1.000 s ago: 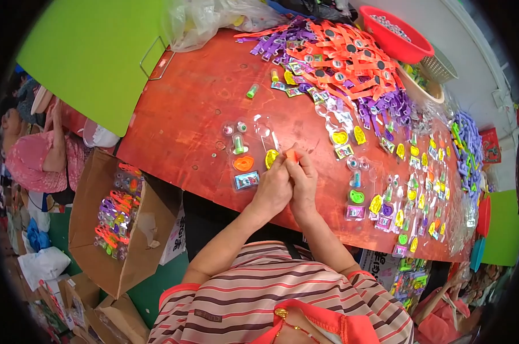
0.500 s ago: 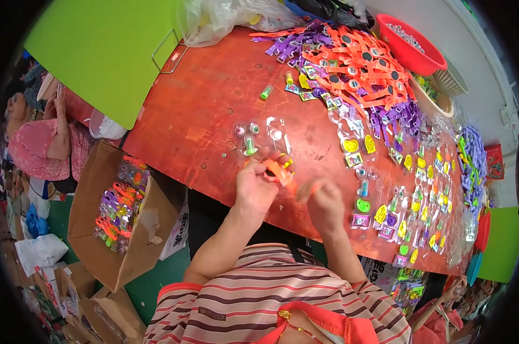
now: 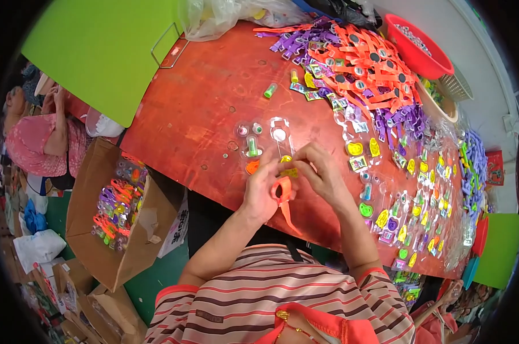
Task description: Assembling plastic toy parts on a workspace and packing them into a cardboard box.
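- Nearest of all, well short of the clear tray (image 3: 280,122) — a striped shirt (image 3: 271,275).
- Out to the near left of the tray, a cardboard box (image 3: 136,246) with filled packs (image 3: 119,200) inside.
- And here, on the near side of the tray, the orange strap (image 3: 284,198) — curled into a loop at the far end, tail slanting back toward the shirt and a touch to the right.
- Also at the tray's near edge, the left hand (image 3: 262,194), half curled, with the strap apparently pinched at the fingers; exact grip hidden.
- Off the tray's near right corner, the right hand (image 3: 323,173), thumb and forefinger bent toward each other; no telling whether around anything.
- Key relation: strap touching the left hand on its right side, long axis pointing away from the tray; left hand the nearer, right hand across a small gap.
- Inside the tray: yellow piece (image 3: 286,159) partly behind fingers, orange piece (image 3: 252,166), green tube (image 3: 252,147), two eyeballs (image 3: 243,131).
- Right of the tray, rows of clear packs (image 3: 375,192) on the red table (image 3: 196,114).
- Beyond the tray, a loose green tube (image 3: 271,90); farther right, the heap of orange and purple straps (image 3: 362,69), then a red bowl (image 3: 437,64).
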Available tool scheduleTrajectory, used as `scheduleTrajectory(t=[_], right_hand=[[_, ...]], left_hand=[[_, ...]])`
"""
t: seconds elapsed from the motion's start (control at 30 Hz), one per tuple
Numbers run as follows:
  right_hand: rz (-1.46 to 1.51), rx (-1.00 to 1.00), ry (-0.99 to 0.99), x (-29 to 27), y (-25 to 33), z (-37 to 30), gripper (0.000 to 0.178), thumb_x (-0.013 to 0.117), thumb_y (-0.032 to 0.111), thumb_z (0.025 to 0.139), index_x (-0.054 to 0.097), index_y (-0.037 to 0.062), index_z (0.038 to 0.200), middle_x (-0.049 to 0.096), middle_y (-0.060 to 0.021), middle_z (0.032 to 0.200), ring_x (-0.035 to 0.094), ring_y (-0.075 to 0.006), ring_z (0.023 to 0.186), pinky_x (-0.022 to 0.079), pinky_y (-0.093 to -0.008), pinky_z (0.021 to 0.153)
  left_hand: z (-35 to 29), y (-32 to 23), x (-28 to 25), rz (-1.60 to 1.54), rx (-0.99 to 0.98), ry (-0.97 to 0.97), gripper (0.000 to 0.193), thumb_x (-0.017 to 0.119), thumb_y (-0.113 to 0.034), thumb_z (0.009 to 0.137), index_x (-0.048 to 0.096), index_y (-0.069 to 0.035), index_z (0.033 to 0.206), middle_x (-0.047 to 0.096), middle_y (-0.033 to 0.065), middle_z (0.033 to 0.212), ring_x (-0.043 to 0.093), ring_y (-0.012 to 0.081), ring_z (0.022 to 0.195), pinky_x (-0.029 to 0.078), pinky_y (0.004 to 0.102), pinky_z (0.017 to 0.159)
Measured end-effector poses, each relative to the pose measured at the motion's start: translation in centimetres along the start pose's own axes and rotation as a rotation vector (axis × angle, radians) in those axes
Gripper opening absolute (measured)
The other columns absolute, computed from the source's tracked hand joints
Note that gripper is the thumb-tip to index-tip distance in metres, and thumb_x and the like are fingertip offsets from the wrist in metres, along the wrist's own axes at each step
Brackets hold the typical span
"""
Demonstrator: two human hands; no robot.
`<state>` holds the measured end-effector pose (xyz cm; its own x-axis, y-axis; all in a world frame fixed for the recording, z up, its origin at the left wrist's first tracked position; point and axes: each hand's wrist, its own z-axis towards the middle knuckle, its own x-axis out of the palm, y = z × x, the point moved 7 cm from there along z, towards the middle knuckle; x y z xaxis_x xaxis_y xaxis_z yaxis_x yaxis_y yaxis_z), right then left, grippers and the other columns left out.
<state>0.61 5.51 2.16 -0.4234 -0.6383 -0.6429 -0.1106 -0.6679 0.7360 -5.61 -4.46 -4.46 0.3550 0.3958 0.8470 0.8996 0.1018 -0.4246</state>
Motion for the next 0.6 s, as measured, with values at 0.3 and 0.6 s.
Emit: scheduleTrajectory(t=[0.3,0.6], right_hand=[[0.095,-0.169,0.197,2.5,3.5,0.7,0.023,0.061,0.024,0.089,0.064,0.0075,0.104,0.059,-0.0089,0.097,0.054,-0.0265,0.097,0.037,-0.0397,0.087],[-0.081,0.026,-0.037,-0.5,-3.8,6.3,0.021,0.061,0.024,0.088,0.063,0.0041,0.092,0.056,-0.0104,0.089,0.053,-0.0286,0.087,0.039,-0.0419,0.077]], left_hand=[[0.8,-1.1,-1.1,-0.147,0.023,-0.160,0.048,0.045,-0.031,0.100,0.034,-0.014,0.143,0.054,0.0119,0.120,0.055,0.0226,0.110,0.047,0.0402,0.090],[-0.8,-3.8,2.9,1.422,0.812,-0.103,0.063,0.057,-0.015,0.089,0.032,0.000,0.144,0.035,0.0212,0.145,0.032,0.0350,0.135,0.027,0.0452,0.109]])
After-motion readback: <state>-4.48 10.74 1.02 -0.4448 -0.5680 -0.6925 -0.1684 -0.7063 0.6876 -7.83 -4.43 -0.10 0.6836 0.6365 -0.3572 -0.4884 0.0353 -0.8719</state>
